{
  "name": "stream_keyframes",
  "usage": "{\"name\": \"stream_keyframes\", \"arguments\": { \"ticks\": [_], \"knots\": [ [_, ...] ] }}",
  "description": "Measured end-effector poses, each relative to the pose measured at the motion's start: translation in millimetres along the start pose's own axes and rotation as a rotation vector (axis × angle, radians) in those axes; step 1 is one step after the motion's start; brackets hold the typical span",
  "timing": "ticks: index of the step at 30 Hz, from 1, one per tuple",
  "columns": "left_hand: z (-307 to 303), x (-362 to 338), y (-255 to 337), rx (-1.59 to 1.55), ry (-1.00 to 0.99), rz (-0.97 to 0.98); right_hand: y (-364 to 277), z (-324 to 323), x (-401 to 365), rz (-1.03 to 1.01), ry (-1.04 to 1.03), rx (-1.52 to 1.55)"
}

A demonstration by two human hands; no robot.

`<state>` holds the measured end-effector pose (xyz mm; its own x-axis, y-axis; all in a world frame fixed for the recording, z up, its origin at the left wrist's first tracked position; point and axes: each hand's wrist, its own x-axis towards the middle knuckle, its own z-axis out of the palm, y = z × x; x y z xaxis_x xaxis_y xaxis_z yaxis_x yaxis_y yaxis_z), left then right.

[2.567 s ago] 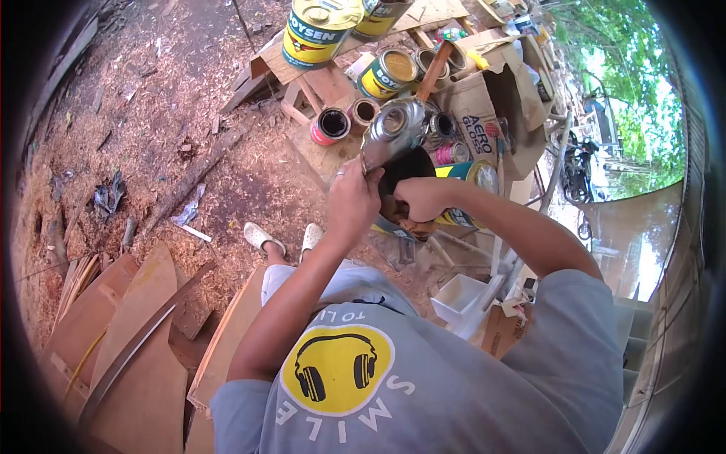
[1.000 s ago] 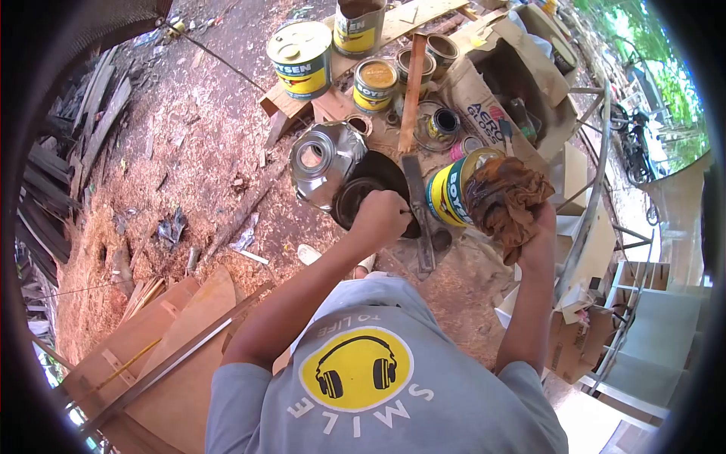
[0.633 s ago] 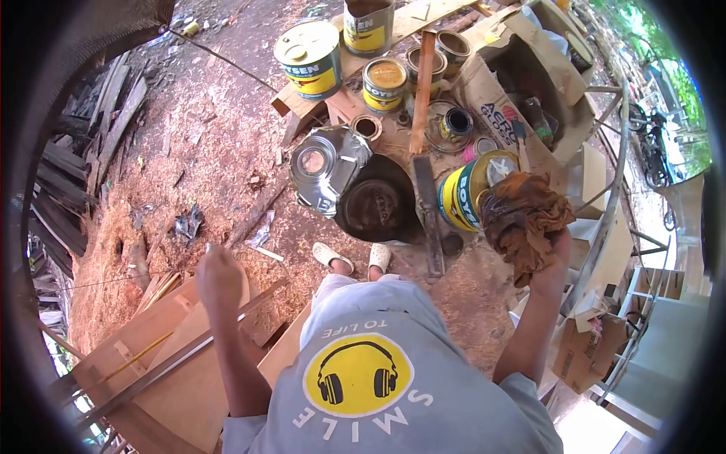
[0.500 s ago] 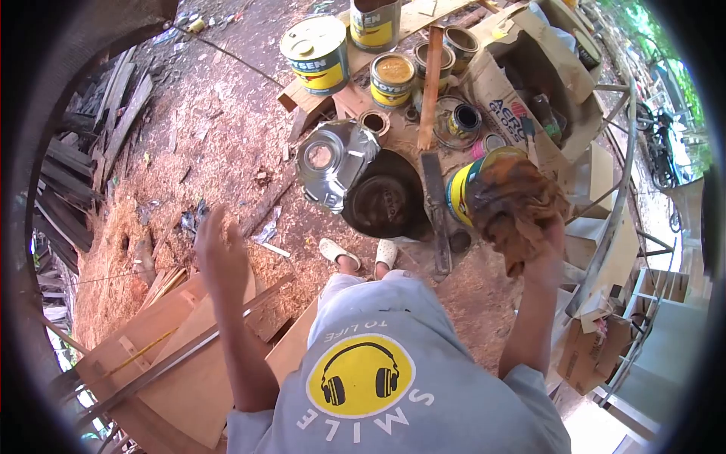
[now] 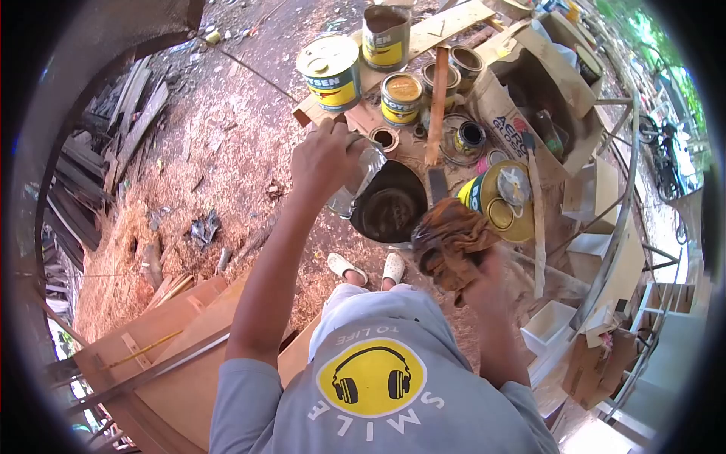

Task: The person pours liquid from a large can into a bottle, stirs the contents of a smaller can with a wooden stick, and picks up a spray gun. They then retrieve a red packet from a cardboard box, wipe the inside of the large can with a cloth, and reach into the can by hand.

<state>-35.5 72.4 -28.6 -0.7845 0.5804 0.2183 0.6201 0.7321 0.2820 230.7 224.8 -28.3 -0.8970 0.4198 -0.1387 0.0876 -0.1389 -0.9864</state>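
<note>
My right hand (image 5: 488, 278) is closed on a crumpled, brown-stained rag (image 5: 455, 240), held just right of an open metal can. The dark inside of that can (image 5: 389, 206) faces me, and its shiny cut-open lid (image 5: 369, 168) is bent out to the left. Over this lid lies my left hand (image 5: 324, 160), fingers curled at its far edge and covering most of it. A dark-ended flat stick (image 5: 437, 184) leans beside the can, partly behind the rag. To the right stands a yellow-topped paint can (image 5: 495, 198) with a clear plastic scrap on it.
Several paint cans stand at the back, among them a lidded can (image 5: 330, 72) and one holding orange-brown paste (image 5: 401, 98). A cardboard box (image 5: 507, 113) sits at the back right. Wood shavings (image 5: 174, 197) cover the ground; plywood boards (image 5: 181, 325) lie at the lower left.
My left hand has moved up and right from the side onto the can's bent lid. My right hand has brought the rag left, away from the yellow-topped paint can.
</note>
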Motion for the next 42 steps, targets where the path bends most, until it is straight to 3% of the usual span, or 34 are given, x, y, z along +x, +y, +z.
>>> {"name": "stream_keyframes", "arguments": {
  "ticks": [3, 10, 13, 15, 16, 19, 20, 21, 23, 28, 29, 31, 33, 34, 36, 42],
  "knots": [
    [13, 0, -6, 0.015, -0.005, -0.022, 6, 18, -6, -0.052, 0.068, 0.009],
    [39, -3, -26, -0.146, -0.090, -0.142, -28, 26, 2, -0.059, 0.012, -0.046],
    [44, -3, -29, -0.196, -0.089, -0.182, -19, 25, 7, -0.182, 0.054, -0.080],
    [37, -10, -24, -0.158, -0.067, -0.209, -10, 17, 8, -0.234, 0.218, -0.350],
    [33, -16, -21, -0.193, -0.102, -0.256, -8, 13, 9, -0.260, 0.300, -0.487],
    [13, -41, -23, -0.280, -0.294, -0.362, -17, 15, 16, -0.248, 0.375, -0.167],
    [3, -47, -26, -0.297, -0.405, -0.379, -32, 24, 19, -0.234, 0.435, -0.229],
    [-6, -50, -29, -0.312, -0.521, -0.392, -41, 31, 24, -0.311, 0.360, -0.356],
    [-18, -57, -37, -0.272, -0.474, -0.248, -50, 44, 31, -0.449, 0.191, -0.625],
    [-12, -40, -49, -0.465, -0.362, 0.096, -18, 99, 59, 0.127, -0.172, -1.256],
    [-4, -33, -51, -0.432, -0.446, 0.147, 1, 103, 70, 0.243, -0.234, -1.344],
    [8, -24, -47, -0.357, -0.605, 0.254, 27, 111, 102, 0.674, -0.409, -1.407],
    [17, -26, -39, -0.331, -0.596, 0.254, 109, 94, 109, 0.532, -0.304, -1.408],
    [19, -28, -37, -0.313, -0.591, 0.251, 123, 97, 114, 0.571, -0.215, -1.354],
    [21, -29, -39, -0.309, -0.634, 0.269, 136, 107, 125, 0.637, -0.038, -1.239],
    [23, -33, -48, -0.413, -0.628, 0.285, 155, 116, 104, 0.501, 0.056, -1.080]
  ]
}}
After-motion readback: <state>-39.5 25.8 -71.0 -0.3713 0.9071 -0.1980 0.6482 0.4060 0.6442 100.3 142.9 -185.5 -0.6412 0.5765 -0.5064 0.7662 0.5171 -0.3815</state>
